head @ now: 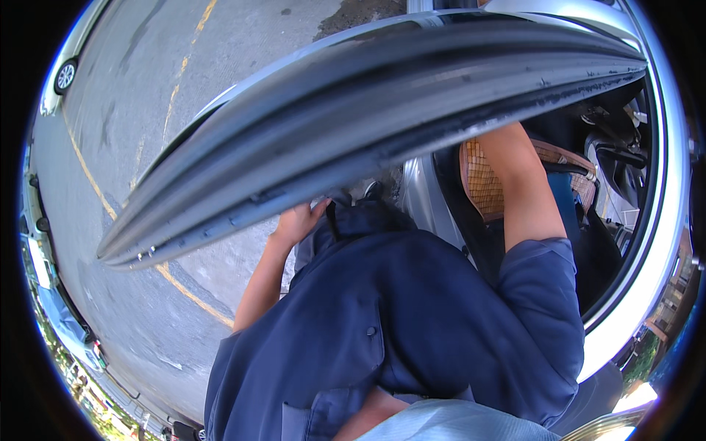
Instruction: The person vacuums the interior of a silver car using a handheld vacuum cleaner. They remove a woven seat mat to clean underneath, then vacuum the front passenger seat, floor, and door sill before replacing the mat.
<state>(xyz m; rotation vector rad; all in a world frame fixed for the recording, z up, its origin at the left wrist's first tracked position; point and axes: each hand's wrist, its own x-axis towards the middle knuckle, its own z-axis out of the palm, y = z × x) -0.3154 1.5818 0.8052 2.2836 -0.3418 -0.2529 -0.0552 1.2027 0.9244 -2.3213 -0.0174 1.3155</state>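
The long dark edge of an open car door, with its rubber seal (342,138), runs across the view in front of my chest. Below its lower edge shows part of my left hand (300,220), thumb and finger near the dark trousers (369,218); what it touches is unclear. My right forearm passes behind the door's edge, over a woven beaded seat cover (485,182) in the car's opening, so the right hand is hidden. A blue thing (561,198) lies beside that arm.
The car's pale door frame (656,220) curves along the right. A silver sill (427,190) is beside my legs. Grey pavement with a yellow line (193,297) spreads to the left. Parked cars, one with a visible wheel (66,76), stand along the far left.
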